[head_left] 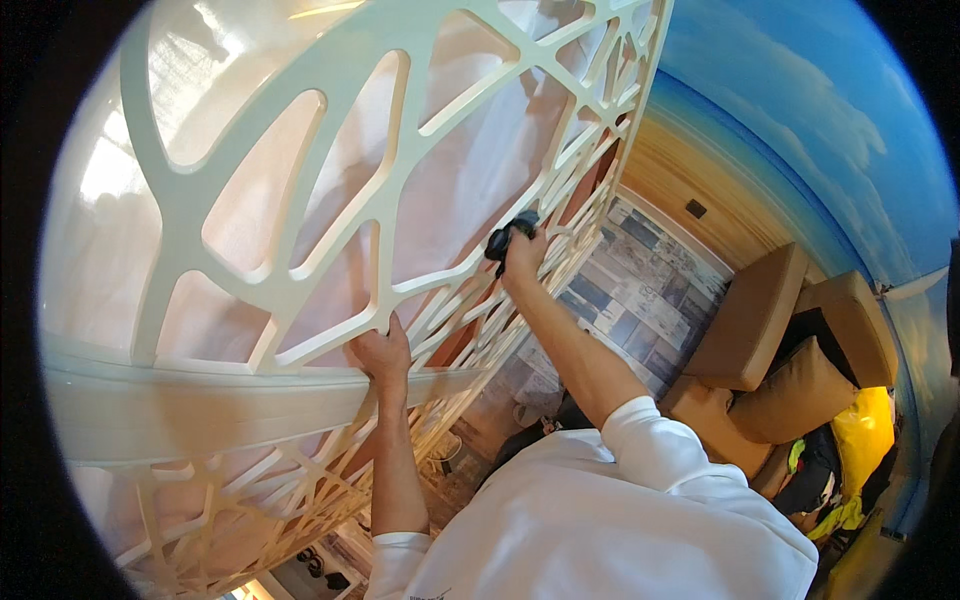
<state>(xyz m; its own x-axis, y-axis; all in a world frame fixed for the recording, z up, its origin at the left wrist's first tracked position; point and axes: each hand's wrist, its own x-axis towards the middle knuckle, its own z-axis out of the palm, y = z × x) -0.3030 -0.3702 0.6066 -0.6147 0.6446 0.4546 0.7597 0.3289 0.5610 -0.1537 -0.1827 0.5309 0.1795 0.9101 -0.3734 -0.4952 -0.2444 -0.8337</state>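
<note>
A tall cream lattice panel [392,185] with irregular cut-out openings stands in front of me, a pinkish-white surface showing behind it. Low on the panel, my left hand [382,352] grips the edge of a lattice bar, its thumb up and its other fingers mostly hidden. Farther up and to the right, my right hand [525,258] is closed around a bunched black cloth [513,236]. That cloth lies against the lattice bars close to the panel's right part.
A brown sofa [740,330] with a loose cushion [795,395] stands at the right, beside a yellow bag [862,435] and dark clothing. Patterned floor tiles [640,290] lie between panel and sofa. A beach-and-sky mural [790,120] covers the right wall. A pale horizontal rail [210,410] crosses below the lattice.
</note>
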